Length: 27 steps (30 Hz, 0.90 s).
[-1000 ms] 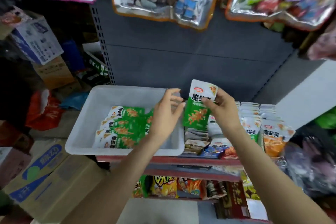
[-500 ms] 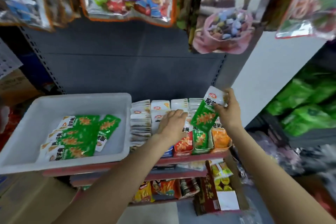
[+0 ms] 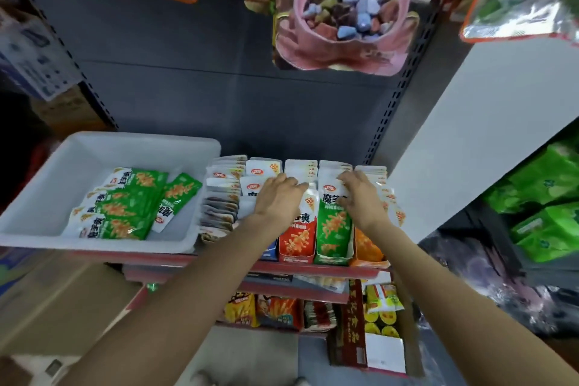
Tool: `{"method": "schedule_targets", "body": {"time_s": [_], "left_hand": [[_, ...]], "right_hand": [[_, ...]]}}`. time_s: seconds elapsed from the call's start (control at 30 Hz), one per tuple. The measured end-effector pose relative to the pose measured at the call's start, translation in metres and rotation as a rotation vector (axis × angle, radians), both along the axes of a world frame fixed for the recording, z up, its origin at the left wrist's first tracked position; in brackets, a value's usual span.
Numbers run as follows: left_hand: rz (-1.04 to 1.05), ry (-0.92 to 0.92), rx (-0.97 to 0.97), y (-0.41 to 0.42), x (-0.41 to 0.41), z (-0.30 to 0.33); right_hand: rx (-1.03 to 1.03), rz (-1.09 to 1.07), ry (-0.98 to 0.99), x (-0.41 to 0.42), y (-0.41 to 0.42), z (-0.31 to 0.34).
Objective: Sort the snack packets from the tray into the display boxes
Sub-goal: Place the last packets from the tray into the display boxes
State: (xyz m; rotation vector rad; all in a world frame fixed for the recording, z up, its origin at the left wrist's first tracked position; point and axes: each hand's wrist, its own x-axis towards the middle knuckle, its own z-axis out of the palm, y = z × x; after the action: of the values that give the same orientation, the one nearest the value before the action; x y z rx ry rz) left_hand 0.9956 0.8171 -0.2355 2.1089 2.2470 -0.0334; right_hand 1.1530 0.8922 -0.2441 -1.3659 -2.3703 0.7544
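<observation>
**Snack packets: one green packet going into its box, more waiting in the tray**

Snack packets [image 3: 125, 207] in green and white lie in a loose overlapping heap inside the white plastic tray [image 3: 40, 197] at the left of the frame, their long axes running roughly from lower left to upper right. Just right of the tray, on the same red-edged shelf [image 3: 219, 260], stand the display boxes: a red one [image 3: 296, 244], a green one [image 3: 332, 244] and an orange one [image 3: 366, 249], each packed with upright packets.

Both hands are over the boxes at centre frame, not over the tray. The right hand [image 3: 363, 197] rests on top of the green row, fingers spread and pressing down on the front green packet [image 3: 333, 216], which stands upright with its long axis vertical; I cannot tell whether it is pinched or only pushed. The left hand [image 3: 277, 196] lies flat over the red row beside it, fingers loosely extended, seemingly steadying the packets and gripping nothing.

The remaining green packets lie to the left of both hands, across the tray wall. The left hand is clearly nearer them, so it looks the natural one to reach back, coming at the heap from the right and crossing the packets' slanted length.
</observation>
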Motion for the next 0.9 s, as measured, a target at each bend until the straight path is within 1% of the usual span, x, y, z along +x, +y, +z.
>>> {"method": "schedule_targets", "body": {"time_s": [0.17, 0.27, 0.33, 0.37, 0.43, 0.5, 0.53, 0.6, 0.7, 0.9], "left_hand": [[0.015, 0.027, 0.034, 0.0, 0.003, -0.001], [0.036, 0.03, 0.043, 0.001, 0.005, -0.004], [0.042, -0.013, 0.058, 0.0, 0.005, -0.004], [0.042, -0.073, 0.076, -0.001, 0.005, -0.003], [0.061, -0.276, 0.144, -0.007, 0.003, 0.005], [0.098, -0.478, 0.26, -0.015, -0.004, 0.013], [0.119, -0.535, 0.315, -0.02, -0.01, 0.017], [0.17, -0.603, 0.407, -0.031, -0.026, 0.021], [0.252, -0.702, 0.516, -0.049, -0.06, 0.022], [0.435, -0.748, 0.537, -0.101, -0.152, 0.017]], "right_hand": [[0.23, 0.161, -0.26, 0.005, -0.001, -0.02], [0.269, 0.183, -0.293, 0.003, 0.0, -0.022], [0.237, 0.181, -0.285, 0.003, 0.001, -0.022], [0.192, 0.167, -0.258, 0.002, 0.002, -0.021], [0.08, 0.097, -0.114, 0.0, 0.002, -0.014], [0.059, 0.027, 0.061, -0.009, -0.002, -0.004], [0.08, 0.015, 0.118, -0.016, -0.005, 0.003], [0.099, 0.047, 0.192, -0.034, -0.015, 0.015], [0.064, 0.163, 0.26, -0.072, -0.035, 0.033], [0.051, 0.337, 0.242, -0.176, -0.084, 0.04]]}}
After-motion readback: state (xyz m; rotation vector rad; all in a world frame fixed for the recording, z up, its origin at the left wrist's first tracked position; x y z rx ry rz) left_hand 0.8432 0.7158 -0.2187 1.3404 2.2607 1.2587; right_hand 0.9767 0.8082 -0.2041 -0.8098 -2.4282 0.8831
